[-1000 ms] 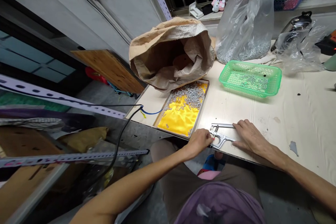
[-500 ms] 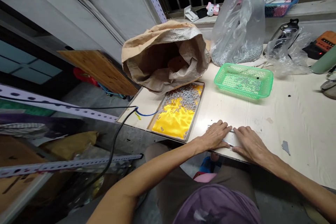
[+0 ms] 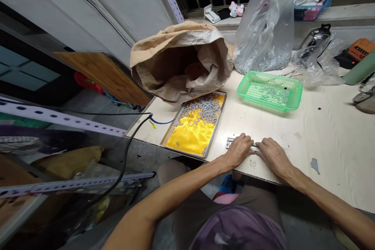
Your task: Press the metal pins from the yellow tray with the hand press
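Note:
A flat metal hand tool point(image 3: 229, 143) lies near the front edge of the pale table point(image 3: 322, 133); only its left end shows. My left hand point(image 3: 238, 150) lies over it with fingers curled down on it. My right hand point(image 3: 274, 158) rests flat beside it on the right, fingertips touching the tool's far end. To the left lies a metal tray point(image 3: 212, 134) lined with yellow cloth point(image 3: 193, 134) and heaped with small metal pins point(image 3: 206, 107) at its far end.
A green plastic basket point(image 3: 269, 91) with a few pins sits behind the hands. A crumpled brown paper sack point(image 3: 181, 62) and a clear plastic bag of pins point(image 3: 263, 27) stand at the back. A kettle point(image 3: 315, 41), black cable point(image 3: 129, 144) and perforated rails point(image 3: 58, 117) are around.
My left hand has moved from the tool's left side onto its top, covering it, and both hands have drawn together. The view has shifted slightly.

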Available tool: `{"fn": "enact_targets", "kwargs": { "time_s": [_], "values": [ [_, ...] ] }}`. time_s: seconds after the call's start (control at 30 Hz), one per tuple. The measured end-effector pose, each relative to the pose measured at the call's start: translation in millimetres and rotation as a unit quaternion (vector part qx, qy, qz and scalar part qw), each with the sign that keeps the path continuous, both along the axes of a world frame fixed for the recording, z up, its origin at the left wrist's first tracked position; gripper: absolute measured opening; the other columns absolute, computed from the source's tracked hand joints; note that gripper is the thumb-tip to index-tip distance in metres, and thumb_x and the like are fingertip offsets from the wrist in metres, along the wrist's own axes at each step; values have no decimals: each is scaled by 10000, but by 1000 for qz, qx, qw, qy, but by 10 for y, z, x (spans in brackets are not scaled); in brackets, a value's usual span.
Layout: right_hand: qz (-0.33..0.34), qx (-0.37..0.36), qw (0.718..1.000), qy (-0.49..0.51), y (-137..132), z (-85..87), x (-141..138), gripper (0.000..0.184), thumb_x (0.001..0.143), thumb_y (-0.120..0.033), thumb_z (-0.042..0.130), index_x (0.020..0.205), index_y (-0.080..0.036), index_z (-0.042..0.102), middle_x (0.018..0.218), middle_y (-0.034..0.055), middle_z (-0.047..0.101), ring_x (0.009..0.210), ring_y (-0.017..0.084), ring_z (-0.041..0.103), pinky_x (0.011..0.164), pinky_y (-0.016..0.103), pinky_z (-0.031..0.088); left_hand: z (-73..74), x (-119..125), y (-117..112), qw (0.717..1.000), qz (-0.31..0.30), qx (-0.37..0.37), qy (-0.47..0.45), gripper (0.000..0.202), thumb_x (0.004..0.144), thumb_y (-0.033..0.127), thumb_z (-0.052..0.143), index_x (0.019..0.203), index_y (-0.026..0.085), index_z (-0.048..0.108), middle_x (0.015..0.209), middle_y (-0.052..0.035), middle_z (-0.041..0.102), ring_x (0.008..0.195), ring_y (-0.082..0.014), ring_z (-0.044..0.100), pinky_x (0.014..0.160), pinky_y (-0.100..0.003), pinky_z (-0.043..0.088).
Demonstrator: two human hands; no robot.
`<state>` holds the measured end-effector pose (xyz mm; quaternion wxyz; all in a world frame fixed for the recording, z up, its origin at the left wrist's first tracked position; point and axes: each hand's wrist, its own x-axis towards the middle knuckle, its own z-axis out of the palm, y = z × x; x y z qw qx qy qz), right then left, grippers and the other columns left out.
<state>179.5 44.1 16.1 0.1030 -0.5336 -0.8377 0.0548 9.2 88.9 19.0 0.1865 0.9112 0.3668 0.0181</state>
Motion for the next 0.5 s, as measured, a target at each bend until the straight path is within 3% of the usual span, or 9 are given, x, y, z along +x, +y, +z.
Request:
{"fn": "enact_targets", "kwargs": {
  "time_s": [0.17,0.23,0.33,0.43,0.5],
  "values": [
    [68,-30,997,3,166,54,167,520,768,-453,651,1166,-135,548,1008,134,596,890,253,530,748,359,439,-205,-89,-351,991,25,92,-89,317,913,233,476,1193,87,509,1285,-174,511,1242,-276,433,1024,-417,403],
    [82,-35,996,18,253,57,209,434,834,-425,575,1166,-147,555,997,127,604,889,241,533,772,365,439,-305,-108,-530,985,17,120,-121,318,933,186,406,1223,92,495,1321,-168,498,1306,-273,381,1053,-423,383],
    [49,-27,998,25,407,59,197,210,901,-278,463,1004,-174,614,905,103,617,838,223,524,764,365,436,-372,-102,-707,981,14,130,-143,310,949,196,374,1224,124,498,1290,-133,542,1303,-254,403,1068,-437,372],
    [5,-25,1000,11,563,112,100,174,895,-246,468,835,-191,622,849,102,623,819,238,513,709,377,422,-317,-88,-746,983,19,118,-142,296,962,213,347,1192,138,518,1236,-112,584,1262,-223,458,1087,-434,353],
    [-14,-18,1000,-4,621,185,-26,185,897,-231,459,850,-192,634,866,118,629,842,263,512,699,401,408,-264,-84,-736,983,24,110,-142,297,965,217,333,1177,143,528,1217,-106,595,1243,-211,476,1087,-424,358]
  ]
}}
